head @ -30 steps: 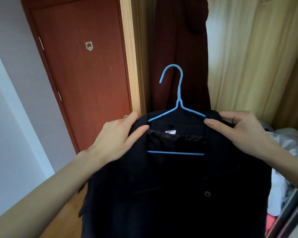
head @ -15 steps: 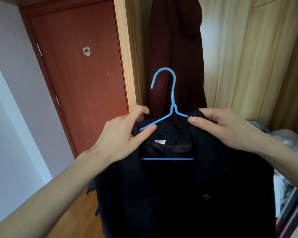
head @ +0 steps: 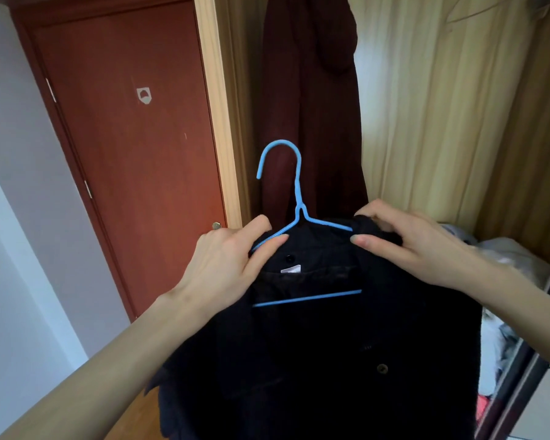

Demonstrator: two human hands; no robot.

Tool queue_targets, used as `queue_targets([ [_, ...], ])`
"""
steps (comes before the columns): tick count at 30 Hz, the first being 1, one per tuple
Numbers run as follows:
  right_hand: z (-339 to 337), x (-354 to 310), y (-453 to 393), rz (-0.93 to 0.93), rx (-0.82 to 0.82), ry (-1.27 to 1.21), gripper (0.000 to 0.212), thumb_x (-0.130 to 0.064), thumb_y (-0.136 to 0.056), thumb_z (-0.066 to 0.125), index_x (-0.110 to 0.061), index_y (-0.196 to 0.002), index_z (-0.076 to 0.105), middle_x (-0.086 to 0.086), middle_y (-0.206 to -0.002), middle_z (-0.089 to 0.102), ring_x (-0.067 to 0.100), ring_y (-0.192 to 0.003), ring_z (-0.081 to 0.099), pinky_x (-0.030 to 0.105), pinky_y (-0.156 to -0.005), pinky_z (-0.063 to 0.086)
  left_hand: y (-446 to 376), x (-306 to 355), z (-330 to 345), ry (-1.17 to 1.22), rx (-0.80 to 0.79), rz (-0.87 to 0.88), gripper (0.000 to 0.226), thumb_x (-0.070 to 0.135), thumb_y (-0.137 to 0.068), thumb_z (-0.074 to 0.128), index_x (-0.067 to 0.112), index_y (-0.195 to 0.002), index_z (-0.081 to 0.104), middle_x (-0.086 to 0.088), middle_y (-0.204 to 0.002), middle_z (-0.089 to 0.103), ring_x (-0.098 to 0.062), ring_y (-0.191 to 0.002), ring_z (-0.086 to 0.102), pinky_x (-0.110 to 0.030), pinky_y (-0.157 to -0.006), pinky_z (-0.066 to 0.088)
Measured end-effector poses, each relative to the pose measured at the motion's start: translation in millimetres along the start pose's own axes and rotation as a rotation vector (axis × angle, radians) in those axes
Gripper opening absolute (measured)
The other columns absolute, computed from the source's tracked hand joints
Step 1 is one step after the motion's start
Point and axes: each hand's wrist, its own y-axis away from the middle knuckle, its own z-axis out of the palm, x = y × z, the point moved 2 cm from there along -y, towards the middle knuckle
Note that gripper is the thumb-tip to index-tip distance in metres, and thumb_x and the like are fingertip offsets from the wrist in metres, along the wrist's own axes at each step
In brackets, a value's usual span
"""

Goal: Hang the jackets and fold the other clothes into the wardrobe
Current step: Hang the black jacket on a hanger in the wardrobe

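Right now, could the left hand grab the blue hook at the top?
Probably yes. The left hand grips the black jacket's shoulder just below the blue hanger's hook, and nothing blocks the space between. It would have to let go first.

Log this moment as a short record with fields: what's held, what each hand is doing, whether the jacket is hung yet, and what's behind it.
held item: black jacket on a blue hanger
left hand: left hand grips the jacket's shoulder at the hanger's arm
right hand: right hand pinches the collar at the other shoulder
hanger hook: free in the air, not on any rail
hung yet: no
behind: dark red garment hanging in the wardrobe, beige garment beside it
to the side: red-brown door
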Motion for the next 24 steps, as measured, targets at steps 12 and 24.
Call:
queue_targets([
  [12, -27, 31, 39, -0.123, 0.242, 0.368, 0.043, -0.054, -0.109, 0.036, -0.021, -0.114, 0.063, -0.021, -0.092, 0.058, 0.01, -0.078, 0.065, 0.035, -0.055, 0.052, -30, 29, 27, -0.023, 0.078, 0.048, 0.037, 0.048, -0.108, 0.043, 0.022, -0.084, 0.055, 0.009, -0.046, 0.029, -0.018, -0.041, 0.039, -0.028, -0.042, 0.034],
  [24, -91, 85, 52, 0.005, 0.129, 0.027, 0.023, -0.056, -0.097, 0.062, -0.037, -0.111, 0.064, -0.018, -0.076, 0.07, 0.004, -0.064, 0.066, 0.017, -0.06, 0.049, -94, 84, 82, -0.04, 0.045, 0.068, 0.043, 0.055, -0.105, 0.04, 0.022, -0.077, 0.044, 0.004, -0.052, 0.04, -0.02, -0.046, 0.046, -0.035, -0.043, 0.043],
])
